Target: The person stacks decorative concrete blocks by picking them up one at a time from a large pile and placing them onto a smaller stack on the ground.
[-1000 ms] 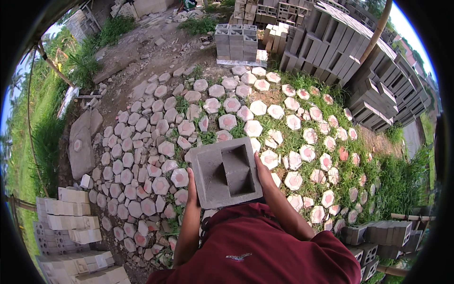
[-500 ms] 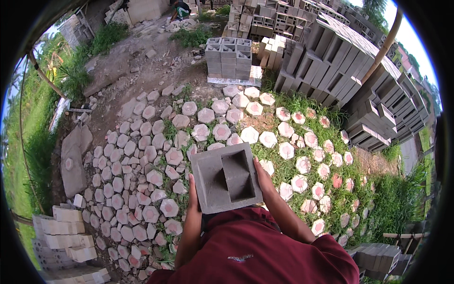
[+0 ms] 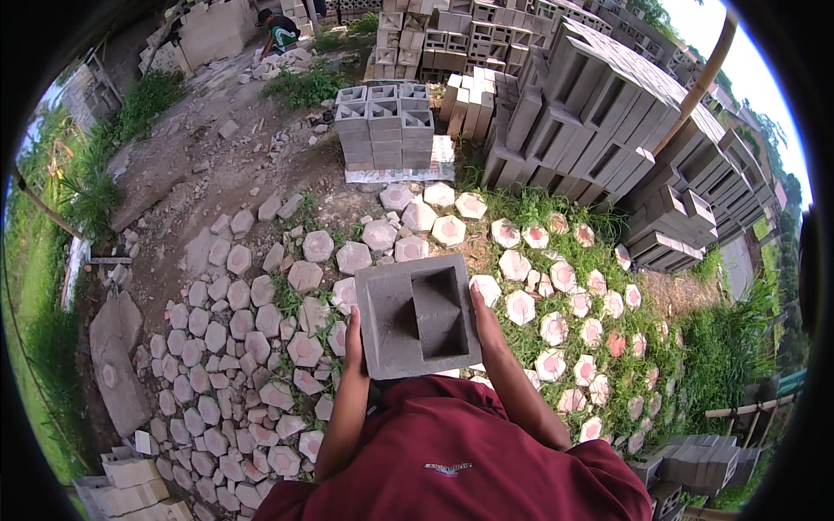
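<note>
Left hand (image 3: pixel 354 343): lay long and nearly straight against the left side of a grey hollow block (image 3: pixel 419 314), pressing on it; how the fingers curled beneath, I could not tell.
Right hand (image 3: pixel 486 321): pressed the opposite side in the same way, fingers pointing forward, so the two hands stood apart with the block gripped between them.
Block: was held just in front of the person's dark red shirt (image 3: pixel 452 434), above the ground, its hollows facing up and its inner walls in shadow.
Underfoot: hexagonal pavers (image 3: pixel 304 351) covered the ground, many with reddish centres, loosely spaced, with grass (image 3: pixel 721 347) growing thick toward the right.
Ahead: a small stack of hollow blocks (image 3: pixel 384 135) stood on a pale sheet (image 3: pixel 441 156).
Far right: a much larger block pile (image 3: pixel 582 113) rose beside a slanting pole (image 3: pixel 699 82).
Lower left: pale blocks (image 3: pixel 130 486) sat piled near the edge of my view.
Far left: another person (image 3: pixel 282 33) crouched by some rubble, well apart from the block.
</note>
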Tool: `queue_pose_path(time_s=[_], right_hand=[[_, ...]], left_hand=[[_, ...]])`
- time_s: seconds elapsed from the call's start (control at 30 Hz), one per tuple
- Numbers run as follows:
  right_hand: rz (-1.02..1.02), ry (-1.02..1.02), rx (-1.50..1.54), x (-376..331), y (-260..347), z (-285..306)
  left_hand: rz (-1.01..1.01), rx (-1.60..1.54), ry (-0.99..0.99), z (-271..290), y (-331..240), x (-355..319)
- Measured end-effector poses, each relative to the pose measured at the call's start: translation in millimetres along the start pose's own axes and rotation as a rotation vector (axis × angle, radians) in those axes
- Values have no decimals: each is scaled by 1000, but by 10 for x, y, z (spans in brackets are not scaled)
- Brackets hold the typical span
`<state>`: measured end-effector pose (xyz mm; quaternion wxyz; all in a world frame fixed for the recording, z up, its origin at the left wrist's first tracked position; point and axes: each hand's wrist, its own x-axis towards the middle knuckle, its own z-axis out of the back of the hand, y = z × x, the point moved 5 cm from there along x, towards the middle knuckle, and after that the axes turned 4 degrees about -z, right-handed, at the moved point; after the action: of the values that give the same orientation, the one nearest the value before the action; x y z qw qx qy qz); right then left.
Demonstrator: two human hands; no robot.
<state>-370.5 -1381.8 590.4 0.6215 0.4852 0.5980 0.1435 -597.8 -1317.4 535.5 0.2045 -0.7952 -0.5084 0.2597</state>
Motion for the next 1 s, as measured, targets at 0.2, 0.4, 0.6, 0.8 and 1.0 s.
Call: queue_pose_path(time_s=[0.2,0.4,0.6,0.8,1.0], right_hand=[[-2,-97,46,951,774,-628],[6,-147,98,1742,1301,-1043],[-46,-171,127,2562,1972,-1379],[-89,-99,179,3907,2565,-1378],[-90,147,350,4839,3600,-1472]], left_hand=[[99,61,38,-156,-750,1434],[178,108,29,-218,-1238,2521],[210,216,16,-180,-1487,3631],[161,239,-64,-382,-1611,4924],[216,138,-129,-679,-1700,6176]])
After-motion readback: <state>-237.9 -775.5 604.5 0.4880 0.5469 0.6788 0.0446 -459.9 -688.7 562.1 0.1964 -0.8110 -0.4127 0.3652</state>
